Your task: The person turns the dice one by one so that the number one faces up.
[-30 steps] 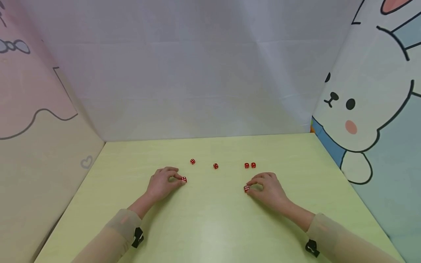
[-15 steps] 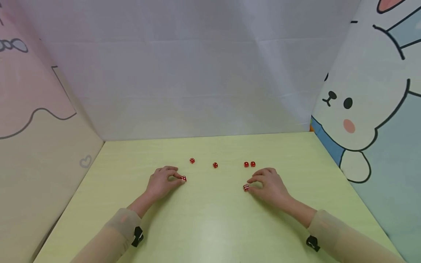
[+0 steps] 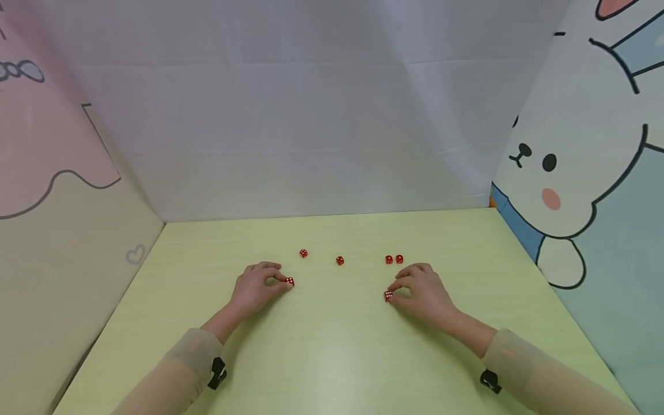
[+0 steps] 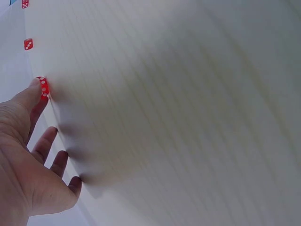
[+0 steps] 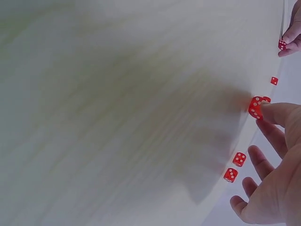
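In the head view my left hand (image 3: 257, 288) pinches a red die (image 3: 290, 282) with white pips between thumb and index finger, at the table's left middle. The left wrist view shows that die (image 4: 44, 88) at the thumb tip, the other fingertips resting at the tabletop. My right hand (image 3: 424, 295) holds another red die (image 3: 388, 296), nearer the front; in the right wrist view thumb and index finger meet at this die (image 5: 255, 108). Beyond the hands lie a die (image 3: 303, 253) at left, one (image 3: 339, 260) in the middle, and a close pair (image 3: 389, 260) at right.
The pale yellow-green table (image 3: 332, 351) ends at a white back curtain (image 3: 311, 127). Printed panels stand at both sides, with a cartoon rabbit (image 3: 576, 173) on the right one. Each sleeve cuff carries a small black clip (image 3: 218, 373).
Half a second ago my right index finger stood off its die; now it is back against it, the die barely shifted. My left hand and the far dice stay in place.
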A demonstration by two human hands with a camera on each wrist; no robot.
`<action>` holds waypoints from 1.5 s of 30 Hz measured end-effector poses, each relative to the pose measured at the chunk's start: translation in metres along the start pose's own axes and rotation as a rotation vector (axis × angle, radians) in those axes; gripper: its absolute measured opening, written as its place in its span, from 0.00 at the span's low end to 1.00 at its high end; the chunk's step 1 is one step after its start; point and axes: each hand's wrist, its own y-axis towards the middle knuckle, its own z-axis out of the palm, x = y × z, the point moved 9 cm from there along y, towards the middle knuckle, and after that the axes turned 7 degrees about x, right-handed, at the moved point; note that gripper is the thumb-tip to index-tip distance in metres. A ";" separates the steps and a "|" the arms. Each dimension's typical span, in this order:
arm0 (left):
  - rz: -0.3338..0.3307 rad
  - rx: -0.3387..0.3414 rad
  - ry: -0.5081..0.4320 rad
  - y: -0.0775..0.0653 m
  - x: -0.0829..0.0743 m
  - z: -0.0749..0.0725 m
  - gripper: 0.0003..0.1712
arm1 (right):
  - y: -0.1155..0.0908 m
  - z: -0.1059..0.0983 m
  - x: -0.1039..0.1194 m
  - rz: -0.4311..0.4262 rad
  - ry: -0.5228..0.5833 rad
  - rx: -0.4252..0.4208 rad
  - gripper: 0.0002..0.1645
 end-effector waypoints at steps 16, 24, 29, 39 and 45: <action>0.002 0.002 -0.015 0.000 0.003 0.004 0.12 | 0.001 0.002 0.003 -0.005 -0.026 0.000 0.06; 0.010 -0.003 -0.004 0.000 0.004 0.007 0.12 | 0.001 0.007 0.002 0.009 -0.024 0.013 0.05; 0.011 -0.008 -0.008 0.000 0.006 0.009 0.12 | 0.001 0.007 -0.002 0.047 0.033 0.011 0.05; 0.002 -0.007 -0.011 0.000 0.006 0.007 0.10 | 0.000 0.009 -0.013 0.133 0.280 0.020 0.08; 0.003 -0.005 -0.016 0.000 0.005 0.007 0.11 | -0.002 0.015 -0.020 0.176 0.393 0.017 0.10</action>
